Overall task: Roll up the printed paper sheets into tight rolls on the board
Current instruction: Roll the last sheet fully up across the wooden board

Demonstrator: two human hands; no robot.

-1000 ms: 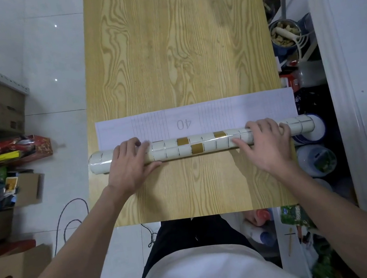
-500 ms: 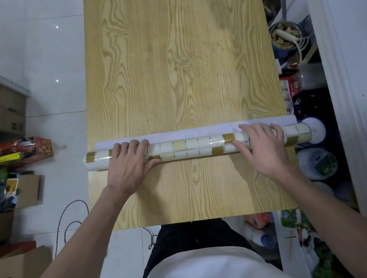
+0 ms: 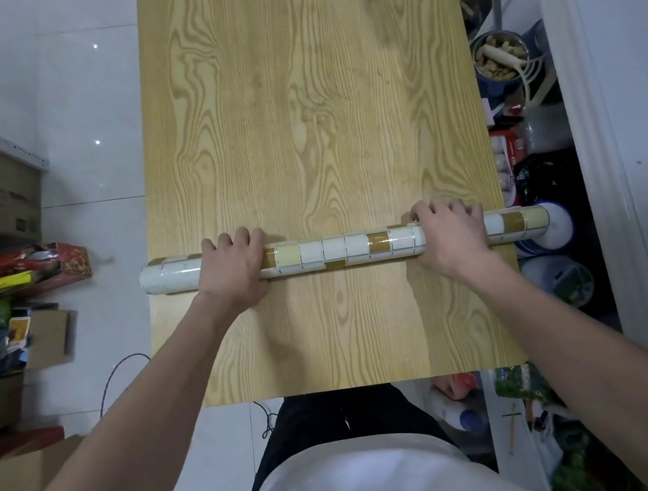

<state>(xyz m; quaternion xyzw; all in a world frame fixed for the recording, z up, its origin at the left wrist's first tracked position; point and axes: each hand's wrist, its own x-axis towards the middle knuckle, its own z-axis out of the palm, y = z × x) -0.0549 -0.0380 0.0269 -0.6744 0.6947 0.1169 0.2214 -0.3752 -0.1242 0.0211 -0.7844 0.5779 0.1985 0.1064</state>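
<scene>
Tile-print paper roll [image 3: 346, 248] lies crosswise on the near half of the wooden board [image 3: 310, 97], both ends overhanging.
Count: one roll, one board. Left hand [image 3: 231, 267] and right hand [image 3: 451, 232] each curl their fingers over it, grasping. No flat sheet shows, so winding looks finished. Next, probably: squeeze tight, stop the seam springing open.

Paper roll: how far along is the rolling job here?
Done: the sheet looks fully wound; the paper roll lies across the board with no flat paper showing. In hand: left hand and right hand grip it. Remaining: perhaps tightening and letting go; no other sheets visible.
</scene>
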